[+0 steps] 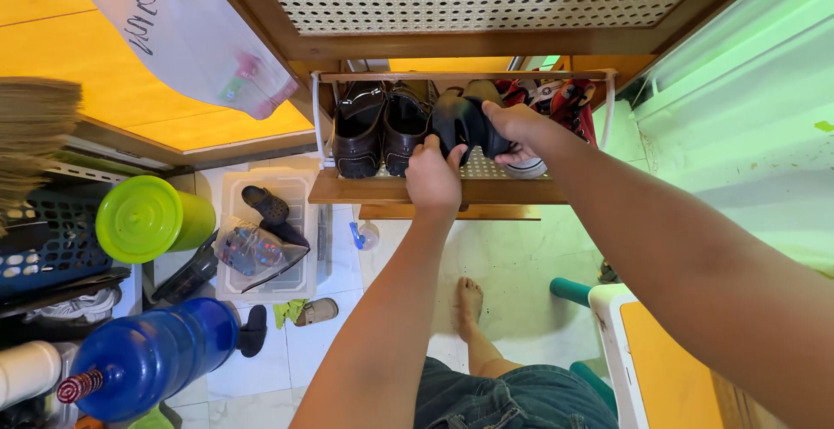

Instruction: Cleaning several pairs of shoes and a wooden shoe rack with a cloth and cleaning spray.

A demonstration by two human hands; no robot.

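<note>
- Far left: lime-green lidded canister [149, 218]; nearer, blue bottle [148, 359].
- On wooden shoe shelf [365, 188], left part: pair of dark brown loafers [382, 125].
- Left hand [433, 177] curled around near edge of black shoe [460, 123], mid-shelf.
- Right hand [519, 125] gripping same shoe from right.
- Far right on shelf: red sandals [569, 103].

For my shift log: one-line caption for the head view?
Both hands, left hand and right hand, grip a black shoe on the wooden tilt-out rack beside dark brown loafers.
</note>
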